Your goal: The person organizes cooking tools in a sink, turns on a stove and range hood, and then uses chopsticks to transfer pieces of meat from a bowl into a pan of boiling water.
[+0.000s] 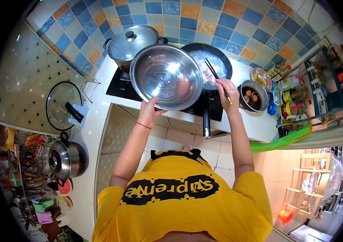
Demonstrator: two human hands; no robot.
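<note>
My left hand (149, 112) grips the near rim of a stainless steel bowl (162, 87), its inside tilted towards me. The bowl looks bare apart from small white bits and wet reflections. In my right hand (228, 93) is a pair of dark chopsticks (212, 69); their tips point over a black frying pan (227, 57). Pale pinkish pieces, apparently raw meat, (208, 75) lie in cloudy liquid in that pan. The bowl's right side hides the pan's left part. Towards me runs the pan's black handle (206, 115).
Behind the bowl stands a lidded steel pot (133, 42) on the black cooktop (118, 86). Right of the pan, a metal pot (259, 87) holds several brown eggs in dark liquid. Bottles (295, 107) crowd the right side. A glass lid (59, 103) and another lidded pot (74, 158) are at left.
</note>
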